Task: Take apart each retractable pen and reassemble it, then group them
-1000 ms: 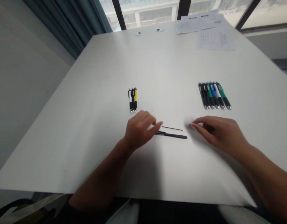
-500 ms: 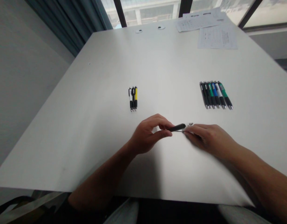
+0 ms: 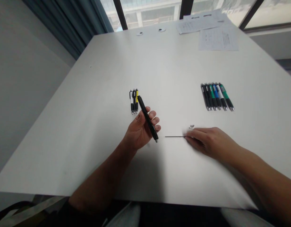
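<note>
Pen barrel and refill apart, one in each of the hands

The left hand (image 3: 138, 130) is curled around a black pen (image 3: 146, 116), tip pointing to 5 o'clock. At its 3 o'clock the right hand (image 3: 208, 142) pinches the end of a thin refill (image 3: 175, 136) lying on the counter (image 3: 159, 69). Three pens (image 3: 134, 101) lie at the left hand's 12 o'clock.

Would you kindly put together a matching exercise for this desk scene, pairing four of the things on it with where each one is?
Things:
1. black pen
2. thin refill
3. three pens with white, black and yellow barrels
4. sheets of paper

Places:
A. at the far right corner of the table, by the window
B. lying on the table, one end at the fingertips of the right hand
C. held tilted in the left hand
D. side by side on the table, just beyond the left hand

Pairs: 1-C, 2-B, 3-D, 4-A.
</note>
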Demonstrator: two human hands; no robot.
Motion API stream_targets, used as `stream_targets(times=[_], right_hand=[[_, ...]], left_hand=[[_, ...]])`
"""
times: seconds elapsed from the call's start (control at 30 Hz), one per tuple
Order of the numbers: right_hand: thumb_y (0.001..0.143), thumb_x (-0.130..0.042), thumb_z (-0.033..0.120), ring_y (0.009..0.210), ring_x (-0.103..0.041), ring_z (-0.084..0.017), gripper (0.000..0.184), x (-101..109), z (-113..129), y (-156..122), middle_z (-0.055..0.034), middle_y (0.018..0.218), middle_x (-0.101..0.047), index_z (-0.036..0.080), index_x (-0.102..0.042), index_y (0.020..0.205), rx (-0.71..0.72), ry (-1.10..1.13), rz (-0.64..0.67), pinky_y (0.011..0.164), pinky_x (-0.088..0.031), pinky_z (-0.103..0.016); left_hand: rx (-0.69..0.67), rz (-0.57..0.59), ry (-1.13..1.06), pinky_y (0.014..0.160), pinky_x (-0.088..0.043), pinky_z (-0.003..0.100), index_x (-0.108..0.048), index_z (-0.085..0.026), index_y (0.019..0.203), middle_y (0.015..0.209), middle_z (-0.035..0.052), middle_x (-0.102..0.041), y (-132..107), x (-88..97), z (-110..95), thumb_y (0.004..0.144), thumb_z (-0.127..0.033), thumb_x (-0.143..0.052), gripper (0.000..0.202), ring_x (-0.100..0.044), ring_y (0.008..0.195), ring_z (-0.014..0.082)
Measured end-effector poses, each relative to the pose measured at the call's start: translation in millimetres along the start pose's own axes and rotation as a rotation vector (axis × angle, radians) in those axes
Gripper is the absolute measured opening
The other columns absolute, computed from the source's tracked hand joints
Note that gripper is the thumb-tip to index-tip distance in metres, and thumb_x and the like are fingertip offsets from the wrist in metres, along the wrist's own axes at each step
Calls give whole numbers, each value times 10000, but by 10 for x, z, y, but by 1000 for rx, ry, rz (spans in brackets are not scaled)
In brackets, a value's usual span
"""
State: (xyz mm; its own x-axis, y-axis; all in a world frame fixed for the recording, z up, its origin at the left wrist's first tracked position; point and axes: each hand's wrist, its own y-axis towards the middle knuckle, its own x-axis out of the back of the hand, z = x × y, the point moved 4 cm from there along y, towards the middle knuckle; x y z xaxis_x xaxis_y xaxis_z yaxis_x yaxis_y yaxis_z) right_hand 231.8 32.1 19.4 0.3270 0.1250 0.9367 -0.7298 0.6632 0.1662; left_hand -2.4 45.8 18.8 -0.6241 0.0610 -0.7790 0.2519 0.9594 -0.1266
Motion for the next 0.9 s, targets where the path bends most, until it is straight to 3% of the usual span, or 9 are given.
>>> stream_targets(times=[0.17,0.33,0.47,0.63,0.73,0.9], right_hand=[[939,-567,187,512,-642,-159,122,65,5,13,-24,691,-722,182,-689,924,-28,50,-27,521,-432,-273],[878,-583,191,466,-533,-118,52,246,-38,4,21,607,-618,213,-597,834,-189,293,-107,463,-410,-237],[890,-670,248,541,-593,-136,89,303,-101,-53,-9,650,-663,210,-642,814,-348,576,-218,492,-476,-249],[857,-806,282,578,-639,-156,114,337,-233,-158,-41,697,-704,205,-723,850,-505,970,-404,526,-525,-283],[794,-875,300,580,-592,-140,160,355,-276,-148,-33,708,-667,214,-743,826,-516,1193,-465,493,-471,-276],[756,-913,349,553,-515,-106,199,353,-252,-64,-25,775,-645,241,-753,805,-473,1475,-439,451,-386,-252]], left_hand=[[22,127,245,637,-518,262,-588,-211,873,847,4,-576,-21,9,58,761,-464,-887,408,-551,699,106],[62,193,390,609,-508,269,-513,-200,818,817,34,-639,-41,31,133,676,-517,-919,534,-590,670,129],[136,335,406,619,-516,267,-547,-180,805,706,17,-649,-83,-14,165,722,-446,-912,459,-614,626,132],[371,471,384,686,-543,284,-674,-127,888,771,69,-722,-172,-98,197,832,-380,-849,312,-669,676,150],[443,519,392,714,-545,281,-720,-120,930,795,82,-740,-206,-136,192,888,-374,-799,269,-688,708,155],[505,548,447,740,-548,293,-763,-123,955,814,101,-752,-228,-148,211,909,-419,-768,299,-695,736,174]])
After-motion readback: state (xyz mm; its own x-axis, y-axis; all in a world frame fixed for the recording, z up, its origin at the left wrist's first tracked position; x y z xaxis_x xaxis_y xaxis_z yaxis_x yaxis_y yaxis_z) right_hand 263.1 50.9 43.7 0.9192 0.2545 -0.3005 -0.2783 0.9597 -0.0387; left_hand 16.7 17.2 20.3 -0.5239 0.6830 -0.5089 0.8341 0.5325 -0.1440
